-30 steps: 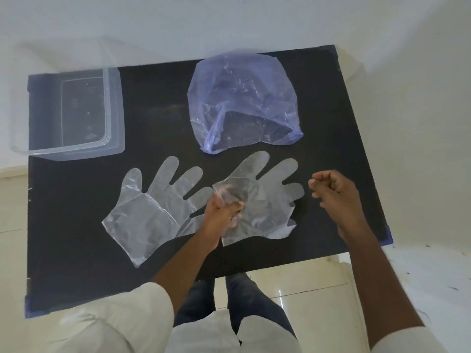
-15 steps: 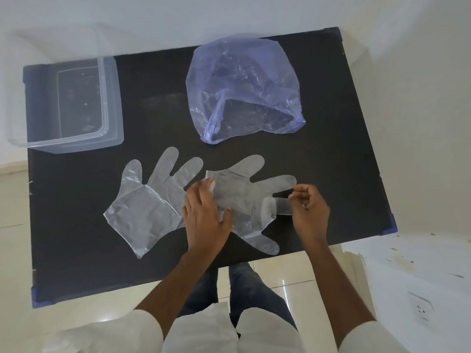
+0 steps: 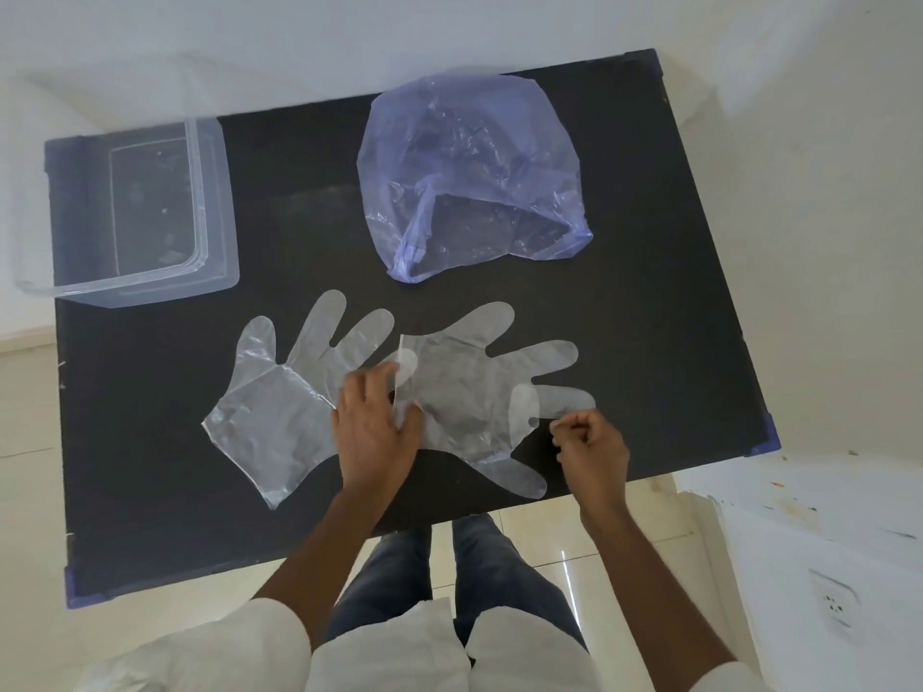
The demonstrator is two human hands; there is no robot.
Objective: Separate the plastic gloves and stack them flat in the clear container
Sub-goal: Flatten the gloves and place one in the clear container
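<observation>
Right glove point(image 3: 474, 392): now spread flat on worktop point(image 3: 309, 192), no longer bunched; left hand point(image 3: 372, 427) pressing, fingers apart; right hand point(image 3: 592, 449) fingers pinched on its edge; container point(image 3: 220, 202) unfilled.

Thin glossy plastic gloves point(image 3: 449, 392); matt black table point(image 3: 649, 242).

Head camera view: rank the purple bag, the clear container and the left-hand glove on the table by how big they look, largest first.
1. Purple bag
2. Clear container, close behind the bag, so that order is unsure
3. Left-hand glove

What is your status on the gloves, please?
Left hand flat on right glove; right hand pinching its finger. Left glove lies flat. Container empty. Nothing obstructing.
</observation>
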